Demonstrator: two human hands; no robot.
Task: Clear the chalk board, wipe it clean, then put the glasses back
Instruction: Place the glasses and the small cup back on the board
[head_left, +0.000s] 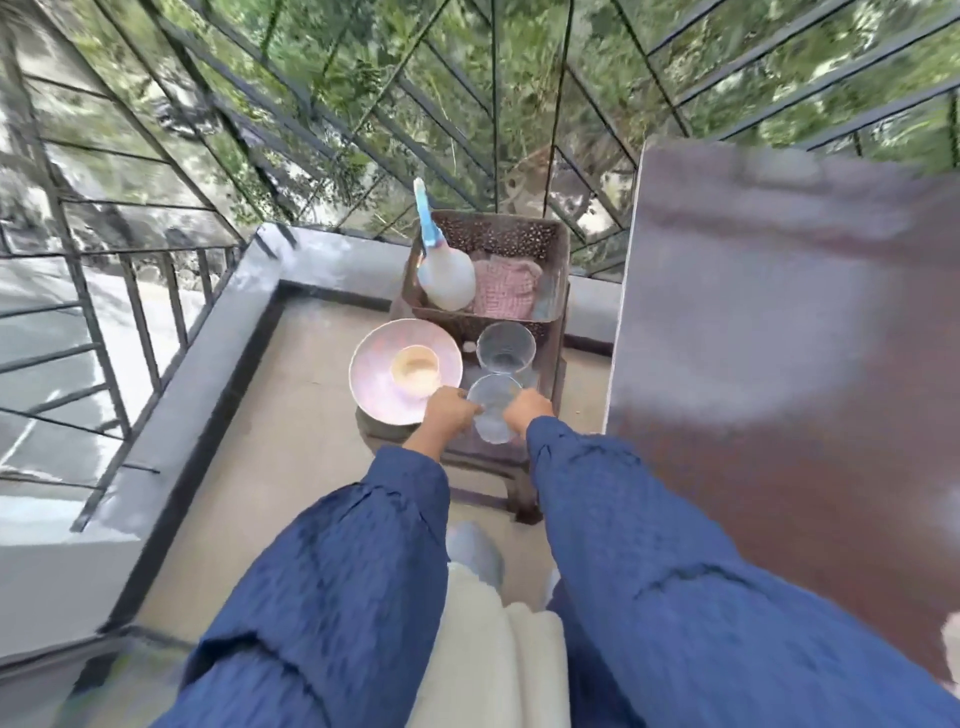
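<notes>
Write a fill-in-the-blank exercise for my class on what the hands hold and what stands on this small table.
The left hand and the right hand grip the nearer glass; only ____ other glass stands free.
The spray bottle sits in the basket beside a ____ cloth.
The small cup sits on the plate, to the ____ of both glasses.
Missing words: one; pink; left.
</notes>
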